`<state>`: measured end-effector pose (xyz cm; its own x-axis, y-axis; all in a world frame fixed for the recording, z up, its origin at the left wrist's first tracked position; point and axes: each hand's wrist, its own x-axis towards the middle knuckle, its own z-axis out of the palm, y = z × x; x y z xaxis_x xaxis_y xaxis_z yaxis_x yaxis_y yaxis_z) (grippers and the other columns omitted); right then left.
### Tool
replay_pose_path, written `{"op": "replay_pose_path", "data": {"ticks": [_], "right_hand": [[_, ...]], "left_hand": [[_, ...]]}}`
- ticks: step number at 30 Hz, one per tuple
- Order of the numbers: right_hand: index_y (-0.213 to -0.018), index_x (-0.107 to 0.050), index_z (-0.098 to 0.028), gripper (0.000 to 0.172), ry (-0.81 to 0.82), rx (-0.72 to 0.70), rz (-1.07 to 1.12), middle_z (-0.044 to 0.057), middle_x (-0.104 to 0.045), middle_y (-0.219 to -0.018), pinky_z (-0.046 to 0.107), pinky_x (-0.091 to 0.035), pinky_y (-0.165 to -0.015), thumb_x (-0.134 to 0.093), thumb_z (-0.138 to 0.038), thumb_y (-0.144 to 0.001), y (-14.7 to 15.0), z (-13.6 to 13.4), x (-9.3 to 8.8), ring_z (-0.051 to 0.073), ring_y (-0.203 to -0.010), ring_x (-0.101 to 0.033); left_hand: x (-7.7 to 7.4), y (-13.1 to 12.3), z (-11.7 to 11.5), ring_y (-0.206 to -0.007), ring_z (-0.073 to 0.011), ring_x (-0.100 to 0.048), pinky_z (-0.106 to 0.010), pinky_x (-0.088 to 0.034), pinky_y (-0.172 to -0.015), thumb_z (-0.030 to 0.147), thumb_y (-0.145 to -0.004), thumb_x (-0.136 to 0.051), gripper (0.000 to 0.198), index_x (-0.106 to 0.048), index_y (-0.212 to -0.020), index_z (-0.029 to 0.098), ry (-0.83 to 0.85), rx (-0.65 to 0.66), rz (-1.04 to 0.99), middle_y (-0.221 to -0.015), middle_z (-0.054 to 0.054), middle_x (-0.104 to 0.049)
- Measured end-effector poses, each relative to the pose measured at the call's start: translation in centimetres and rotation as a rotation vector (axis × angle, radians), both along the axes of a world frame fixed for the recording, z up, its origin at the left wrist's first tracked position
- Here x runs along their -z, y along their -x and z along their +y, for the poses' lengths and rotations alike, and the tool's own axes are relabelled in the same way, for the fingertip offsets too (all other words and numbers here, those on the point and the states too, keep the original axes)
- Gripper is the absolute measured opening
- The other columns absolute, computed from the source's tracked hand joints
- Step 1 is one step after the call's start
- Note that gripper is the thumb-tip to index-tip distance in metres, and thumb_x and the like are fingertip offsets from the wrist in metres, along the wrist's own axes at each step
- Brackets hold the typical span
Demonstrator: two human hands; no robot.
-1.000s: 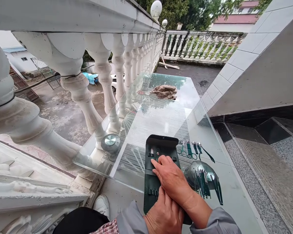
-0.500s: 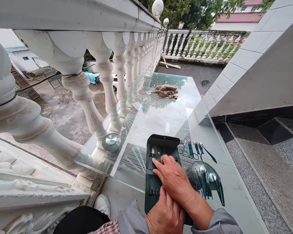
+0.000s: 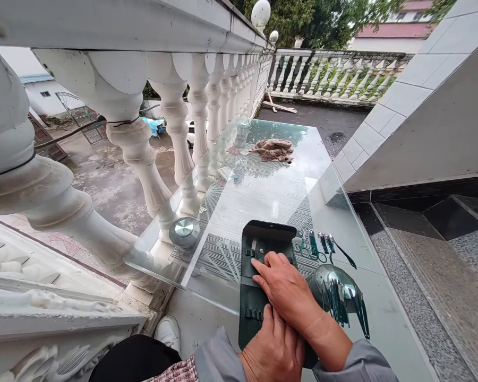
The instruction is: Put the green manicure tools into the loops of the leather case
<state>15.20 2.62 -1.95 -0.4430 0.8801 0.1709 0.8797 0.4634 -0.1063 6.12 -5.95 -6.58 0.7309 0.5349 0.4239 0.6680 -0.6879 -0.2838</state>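
Observation:
An unfolded dark green manicure case [image 3: 250,294] lies on the glass table. A slim pale-tipped tool [image 3: 254,245] sits in a loop in its upper half; small loops line the lower half. My right hand [image 3: 289,289] rests over the middle of the case, fingers bent and close together; what they grip is hidden. Below it, my left hand [image 3: 271,345] is closed at the case's lower right part, touching my right hand. Right of the case lie scissors [image 3: 304,248], a nail clipper [image 3: 313,244] and smaller clippers [image 3: 324,243]. More slender green tools [image 3: 336,302] lie over a round metal disc.
The glass tabletop [image 3: 269,185] has another metal disc [image 3: 184,229] at its left and a crumpled brown cloth [image 3: 273,150] at the far end. A white balustrade [image 3: 179,127] runs along the left. Stone steps [image 3: 434,254] stand at the right.
The whole view has shifted slightly, so the table and case appear a little further right. Both hands keep nearly the same position on the case.

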Motion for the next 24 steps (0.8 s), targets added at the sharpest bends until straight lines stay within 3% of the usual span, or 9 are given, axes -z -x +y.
{"op": "replay_pose_path", "data": {"ticks": [3, 8, 13, 24], "right_hand": [[-0.101, -0.064, -0.024, 0.02, 0.014, 0.012, 0.012, 0.005, -0.054, -0.086, 0.029, -0.042, -0.068, -0.058, -0.025, -0.082, 0.1, 0.1, 0.2, 0.018, -0.079, -0.047], [-0.103, -0.064, -0.021, 0.022, -0.023, 0.017, 0.225, 0.007, -0.057, -0.091, 0.031, -0.043, -0.076, -0.05, -0.026, -0.086, -0.3, 1.5, -0.3, 0.019, -0.085, -0.049], [-0.09, -0.065, -0.019, 0.019, 0.011, 0.084, 0.347, 0.005, -0.062, -0.092, 0.031, -0.04, -0.079, -0.046, -0.025, -0.088, 0.1, 3.9, -0.2, 0.018, -0.087, -0.052], [-0.078, -0.06, -0.018, 0.025, 0.176, 0.361, 0.046, 0.008, -0.062, -0.086, 0.03, -0.035, -0.064, -0.051, -0.04, -0.083, 2.3, 6.4, -0.1, 0.021, -0.08, -0.058]], "left_hand": [[-0.1, 0.1, 0.0, -0.107, -0.0334, -0.056, -0.05, -0.036, -0.09, 0.024, -0.09, -0.037, 0.038, -0.052, -0.12, 0.005, 0.006, -0.005, 0.022, -0.114, -0.019, -0.06], [0.0, 0.1, -0.1, -0.107, -0.032, -0.056, -0.048, -0.037, -0.09, 0.024, -0.091, -0.035, 0.039, -0.053, -0.12, 0.006, -0.039, -0.028, 0.011, -0.118, -0.02, -0.059], [0.2, -0.1, 0.0, -0.107, -0.0323, -0.057, -0.047, -0.038, -0.087, 0.025, -0.091, -0.035, 0.039, -0.056, -0.118, 0.007, -0.048, -0.052, -0.001, -0.115, -0.019, -0.061], [1.1, -1.0, -0.2, -0.106, -0.0321, -0.058, -0.046, -0.044, -0.085, 0.027, -0.092, -0.031, 0.046, -0.054, -0.121, -0.001, 0.024, -0.1, 0.069, -0.123, -0.026, -0.053]]}}
